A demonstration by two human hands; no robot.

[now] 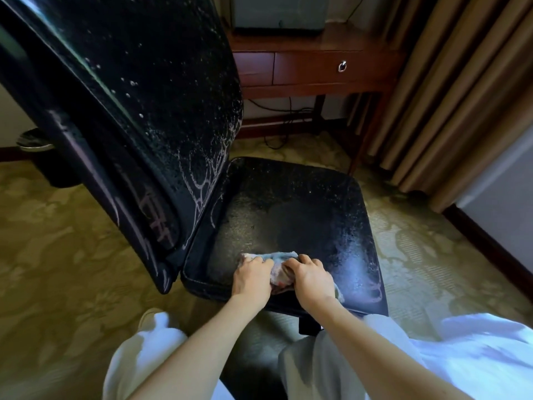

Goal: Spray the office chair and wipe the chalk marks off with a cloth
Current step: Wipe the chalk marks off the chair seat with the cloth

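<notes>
My white trousers sit lowest, forearms stretching out over them to the near edge of the office chair seat. My left hand and right hand lie side by side, both gripping the bunched cloth pressed on the seat between them. Chalk marks streak the wet backrest, up left of the hands.

The black chair seat, speckled with droplets, carries a bunched cloth by its nearest edge; the chair stands on patterned carpet
</notes>
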